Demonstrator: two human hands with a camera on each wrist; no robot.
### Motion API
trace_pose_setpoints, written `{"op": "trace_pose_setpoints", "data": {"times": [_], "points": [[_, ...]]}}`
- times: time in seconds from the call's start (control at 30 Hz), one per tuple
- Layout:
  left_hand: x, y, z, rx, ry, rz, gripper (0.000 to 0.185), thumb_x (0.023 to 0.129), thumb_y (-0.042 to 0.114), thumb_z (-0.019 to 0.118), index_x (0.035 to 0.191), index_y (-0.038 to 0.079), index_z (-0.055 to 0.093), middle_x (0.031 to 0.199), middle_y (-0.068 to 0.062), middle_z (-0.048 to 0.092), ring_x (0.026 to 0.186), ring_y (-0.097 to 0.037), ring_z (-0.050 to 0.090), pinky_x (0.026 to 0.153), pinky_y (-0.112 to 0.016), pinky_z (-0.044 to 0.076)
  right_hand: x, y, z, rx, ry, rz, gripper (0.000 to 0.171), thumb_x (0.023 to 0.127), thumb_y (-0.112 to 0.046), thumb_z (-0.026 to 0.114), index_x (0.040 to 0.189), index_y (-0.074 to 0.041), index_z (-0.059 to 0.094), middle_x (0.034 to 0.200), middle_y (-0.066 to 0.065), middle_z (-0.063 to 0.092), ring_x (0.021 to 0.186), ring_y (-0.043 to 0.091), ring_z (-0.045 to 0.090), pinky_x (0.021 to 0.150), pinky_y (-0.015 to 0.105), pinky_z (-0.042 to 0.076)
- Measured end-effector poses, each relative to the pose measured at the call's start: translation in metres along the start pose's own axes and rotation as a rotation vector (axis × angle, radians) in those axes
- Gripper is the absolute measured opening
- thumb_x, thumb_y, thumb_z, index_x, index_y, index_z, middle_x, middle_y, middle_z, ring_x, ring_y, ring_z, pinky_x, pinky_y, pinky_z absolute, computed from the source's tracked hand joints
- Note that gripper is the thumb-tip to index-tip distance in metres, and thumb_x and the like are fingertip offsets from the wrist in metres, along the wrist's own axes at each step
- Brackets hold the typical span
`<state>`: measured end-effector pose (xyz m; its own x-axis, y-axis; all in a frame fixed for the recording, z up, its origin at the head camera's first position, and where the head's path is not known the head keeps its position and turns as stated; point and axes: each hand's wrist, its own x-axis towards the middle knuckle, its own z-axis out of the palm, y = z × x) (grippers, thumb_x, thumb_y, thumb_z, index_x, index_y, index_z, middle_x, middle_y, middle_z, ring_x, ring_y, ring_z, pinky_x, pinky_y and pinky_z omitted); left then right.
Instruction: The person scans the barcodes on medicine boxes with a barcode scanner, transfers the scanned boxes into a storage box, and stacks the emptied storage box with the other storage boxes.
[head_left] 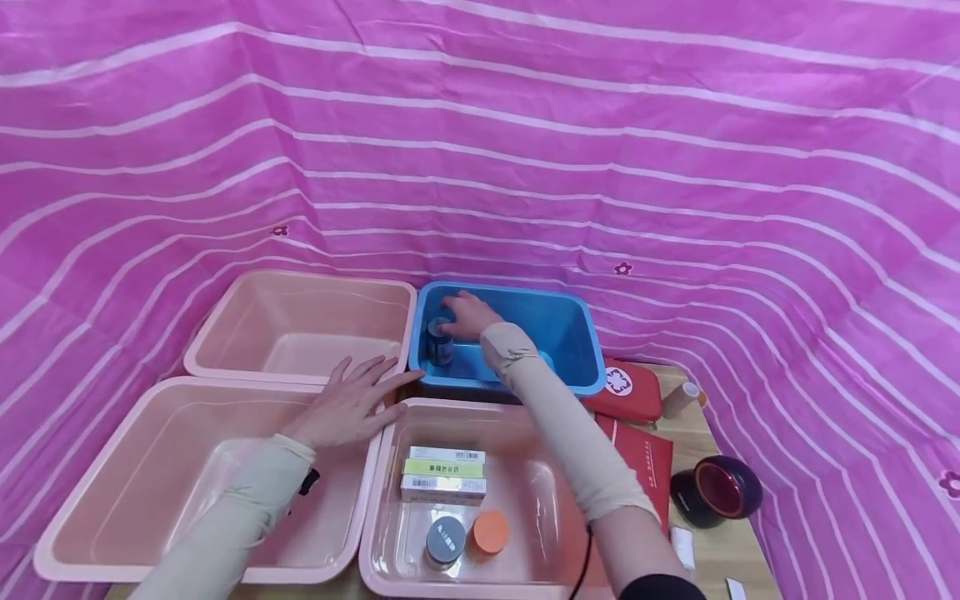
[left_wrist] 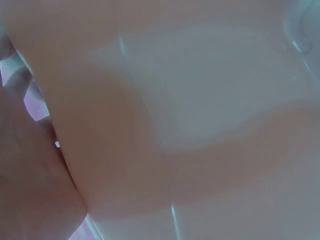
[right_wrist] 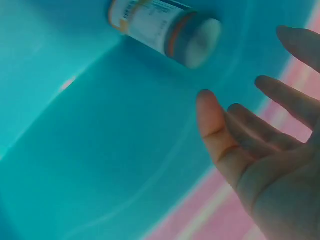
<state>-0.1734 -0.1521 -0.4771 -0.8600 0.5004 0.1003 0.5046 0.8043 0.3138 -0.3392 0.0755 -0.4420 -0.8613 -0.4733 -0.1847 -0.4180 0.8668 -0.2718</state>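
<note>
My right hand (head_left: 465,315) reaches into the blue bin (head_left: 577,333) at the back. Its fingers (right_wrist: 235,135) are spread and straight, holding nothing. A small dark bottle with a white and orange label (head_left: 440,342) (right_wrist: 165,27) stands in the bin's left corner, just clear of the fingertips. My left hand (head_left: 352,404) lies flat with straight fingers on the far right corner of the front-left pink bin (head_left: 90,500). The left wrist view shows only the blurred pink bin wall (left_wrist: 200,100).
An empty pink bin (head_left: 300,333) is back left. The front-right pink bin (head_left: 382,533) holds stacked medicine boxes (head_left: 444,475), a grey-lidded jar (head_left: 446,540) and an orange-lidded jar (head_left: 490,532). A red first-aid pouch (head_left: 626,390), red booklet (head_left: 645,458), dark bowl (head_left: 716,492) and small bottle (head_left: 681,398) lie right.
</note>
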Motion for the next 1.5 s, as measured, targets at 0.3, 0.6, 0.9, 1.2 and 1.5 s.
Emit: {"op": "trace_pose_setpoints", "data": {"times": [0.3,0.6,0.9,1.2,1.5], "points": [[0.005,-0.004,-0.005,-0.003,-0.030,-0.046,0.064,0.098,0.054,0.060,0.157,0.040,0.040,0.155,-0.015,0.051,0.144,-0.044,0.043,0.118,-0.075,0.017,-0.107,-0.002,-0.052,0.199,0.127,-0.176,0.047,0.100,-0.035,0.067,0.141,-0.011,0.061,0.136,0.008,0.063,0.116,0.024,0.066,0.099,0.040,0.057],[-0.001,-0.012,-0.012,-0.030,-0.045,-0.058,0.061,0.099,0.055,0.058,0.155,0.038,0.042,0.160,-0.015,0.045,0.147,-0.041,0.040,0.118,-0.075,0.013,-0.209,-0.020,-0.033,0.345,0.129,-0.387,0.040,0.096,-0.020,0.074,0.133,-0.008,0.064,0.123,0.005,0.070,0.104,0.018,0.069,0.082,0.030,0.061],[-0.001,-0.018,-0.018,-0.056,-0.060,-0.064,0.060,0.099,0.052,0.060,0.154,0.037,0.045,0.162,-0.013,0.042,0.150,-0.040,0.036,0.118,-0.076,0.014,-0.216,-0.064,0.051,-0.029,-0.208,-0.440,0.047,0.090,-0.030,0.080,0.133,-0.016,0.067,0.117,-0.001,0.069,0.096,0.004,0.062,0.086,0.016,0.054],[0.000,-0.017,-0.016,-0.083,-0.061,-0.068,0.057,0.098,0.053,0.061,0.152,0.038,0.048,0.162,-0.012,0.043,0.150,-0.039,0.036,0.119,-0.075,0.013,-0.205,-0.098,0.099,-0.319,-0.352,-0.528,0.047,0.077,-0.047,0.088,0.115,-0.028,0.069,0.100,-0.011,0.065,0.076,0.000,0.056,0.062,0.015,0.045],[-0.002,-0.018,-0.017,-0.072,-0.046,-0.059,0.057,0.098,0.052,0.061,0.151,0.037,0.049,0.161,-0.013,0.044,0.149,-0.040,0.038,0.118,-0.076,0.015,-0.201,-0.095,0.100,-0.248,-0.341,-0.519,0.042,0.081,-0.036,0.087,0.117,-0.025,0.069,0.100,-0.010,0.066,0.075,0.001,0.057,0.067,0.015,0.047]]}}
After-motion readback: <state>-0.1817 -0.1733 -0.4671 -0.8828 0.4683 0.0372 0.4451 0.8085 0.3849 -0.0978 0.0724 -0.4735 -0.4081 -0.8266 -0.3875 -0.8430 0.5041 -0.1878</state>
